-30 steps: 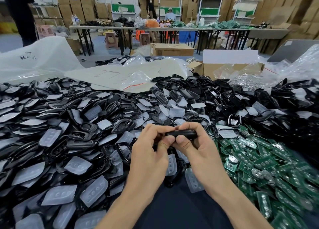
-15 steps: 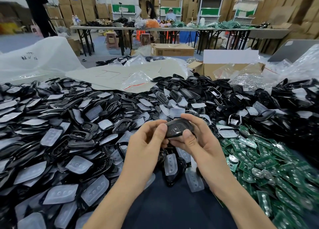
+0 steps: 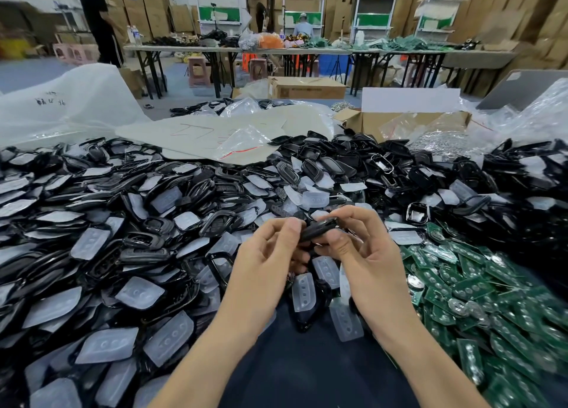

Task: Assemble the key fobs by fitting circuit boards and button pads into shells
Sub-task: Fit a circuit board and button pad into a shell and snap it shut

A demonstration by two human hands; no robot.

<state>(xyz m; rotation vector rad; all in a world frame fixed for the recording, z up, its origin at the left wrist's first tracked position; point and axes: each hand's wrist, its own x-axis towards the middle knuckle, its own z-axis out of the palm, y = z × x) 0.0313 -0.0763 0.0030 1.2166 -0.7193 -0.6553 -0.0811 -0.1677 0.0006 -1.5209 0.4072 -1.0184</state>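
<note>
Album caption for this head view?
Left hand and right hand grip a black key fob over heaps of shells, button pads and green circuit boards.

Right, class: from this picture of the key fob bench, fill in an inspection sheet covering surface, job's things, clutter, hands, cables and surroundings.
Surface: dark blue table cover, bare only right in front of the person.
Job's things: black shells heaped on the left and far side; clear button pads mixed among them; green circuit boards heaped on the right; one key fob held above the heap.
Clutter: plastic bags, a cardboard sheet and an open cardboard box behind the heaps.
Hands: left hand and right hand both pinch the key fob, one at each end.
Cables: nothing seen.
Surroundings: long tables, stacked cartons, a standing person far left.
</note>
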